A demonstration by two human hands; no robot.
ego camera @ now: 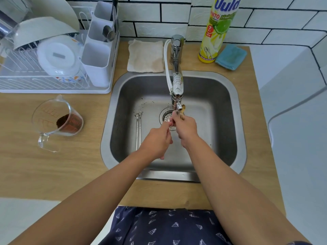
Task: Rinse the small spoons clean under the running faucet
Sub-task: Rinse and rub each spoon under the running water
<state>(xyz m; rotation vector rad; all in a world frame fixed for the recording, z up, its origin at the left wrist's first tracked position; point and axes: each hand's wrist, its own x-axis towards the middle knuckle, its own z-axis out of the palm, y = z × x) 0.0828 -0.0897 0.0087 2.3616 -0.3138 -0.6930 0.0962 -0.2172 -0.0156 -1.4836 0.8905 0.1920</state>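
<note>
Both forearms reach over the sink (237, 106) so the left hand (156, 142) pinches a thin handle while the right hand (185, 128) grips the small spoons (182, 113) directly beneath the faucet (177, 82), presumably for rinsing, two more spoons (138, 128) awaiting on the basin floor.

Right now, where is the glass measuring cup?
The glass measuring cup stands on the wooden counter, left of the sink, just in front of the white dish rack.

Spoon bowls under the faucet (177, 82) tip mostly hidden by right hand (185, 127); count unclear. Left hand (156, 143) grip covers a thin handle. Water stream too faint to see. Detergent bottle (218, 30) top cut off.
</note>
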